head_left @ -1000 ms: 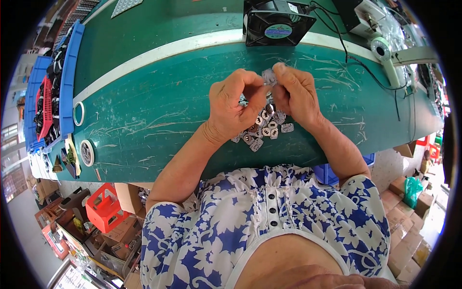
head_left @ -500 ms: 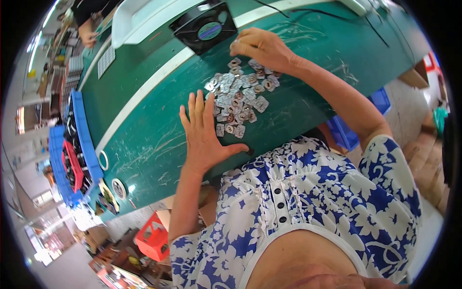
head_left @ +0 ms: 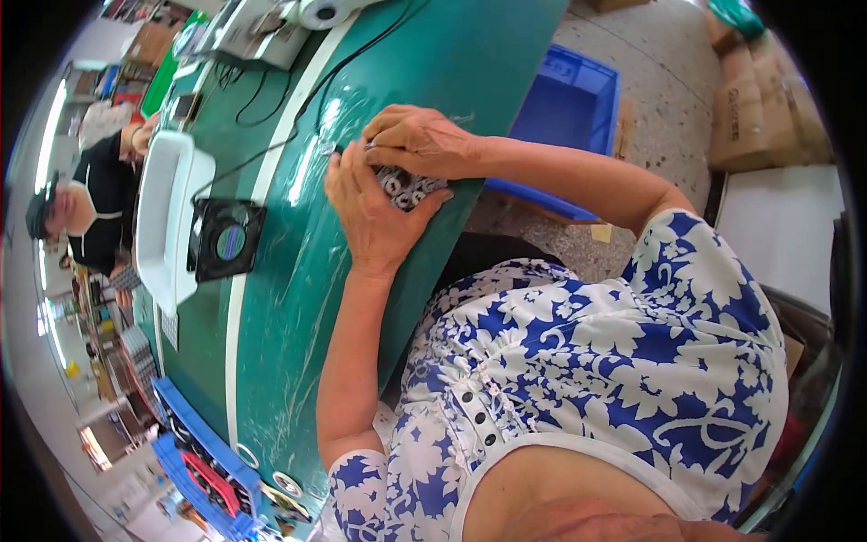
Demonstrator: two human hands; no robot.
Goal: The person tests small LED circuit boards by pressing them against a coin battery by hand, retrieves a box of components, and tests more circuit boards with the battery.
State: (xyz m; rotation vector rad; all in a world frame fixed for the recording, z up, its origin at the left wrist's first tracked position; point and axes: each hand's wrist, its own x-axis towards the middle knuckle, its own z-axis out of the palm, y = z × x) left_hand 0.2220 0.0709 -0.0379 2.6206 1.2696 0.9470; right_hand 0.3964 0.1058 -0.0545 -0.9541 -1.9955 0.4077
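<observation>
A heap of small flat silvery metal pieces (head_left: 406,188) with dark round marks lies on the green tabletop, partly hidden by my hands. Along its left side rests my left hand (head_left: 372,219), open, its fingers stretched forward and the thumb spread around the near side. My right hand (head_left: 423,141) bends over the far side of the heap, fingers curled and pressed together. Its fingertips come close to those of my left hand, and whatever they may hold is hidden.
A black square fan (head_left: 227,238) stands beside a white tub (head_left: 161,217). Dark cables (head_left: 339,68) cross the green table (head_left: 298,298). Blue bins stand at the lower left (head_left: 203,452) and on the floor (head_left: 569,99). Someone in dark clothing (head_left: 101,203) is across the table.
The view has swung toward the right. The metal pieces, spread out before, are now mostly between my hands. My right hand has come in close to my left.
</observation>
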